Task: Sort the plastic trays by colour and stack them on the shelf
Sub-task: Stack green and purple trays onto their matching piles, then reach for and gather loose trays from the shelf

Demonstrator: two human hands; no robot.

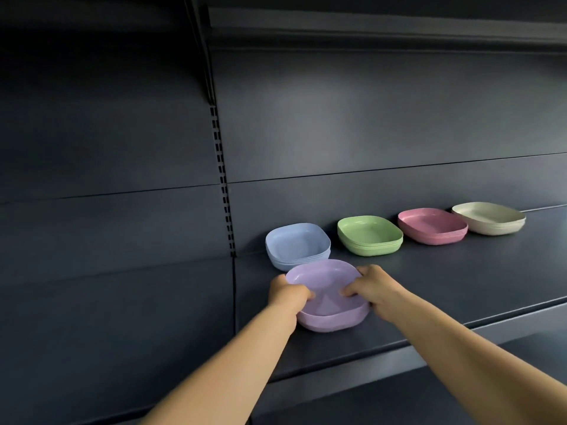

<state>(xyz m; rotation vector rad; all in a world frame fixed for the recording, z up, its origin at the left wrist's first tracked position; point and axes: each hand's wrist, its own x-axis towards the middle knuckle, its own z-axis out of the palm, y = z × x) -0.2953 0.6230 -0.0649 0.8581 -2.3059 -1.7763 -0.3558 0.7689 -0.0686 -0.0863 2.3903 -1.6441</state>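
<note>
Hands hold the purple trays at the near left of the shelf (460, 286). The left hand (287, 291) grips the left rim of the top purple tray (322, 280), with the thumb over the edge and the fingers hidden under it. This top tray is tilted, its far side raised, and it sits partly inside the purple stack (334, 320) below it. I judge it is being nested into that stack, and a grip on both sides keeps it level enough to drop in straight. The right hand (376, 291) grasps the right rim in the same way, the thumb inside the tray.

Just behind the purple trays, against the back wall, stands the blue stack (297, 245); the tilted tray looks very close to it, but I cannot tell if they touch. To the right along the wall come the green stack (369, 239), then the pink stack (432, 225), and at the far right the beige stack (489, 217). Each stack has one colour only and stands apart from its neighbours, so the colours stay easy to read. The purple stack stands nearer the shelf front, out of this row, probably because there is no free place at the wall on the left. The sorting seems almost finished.
</note>
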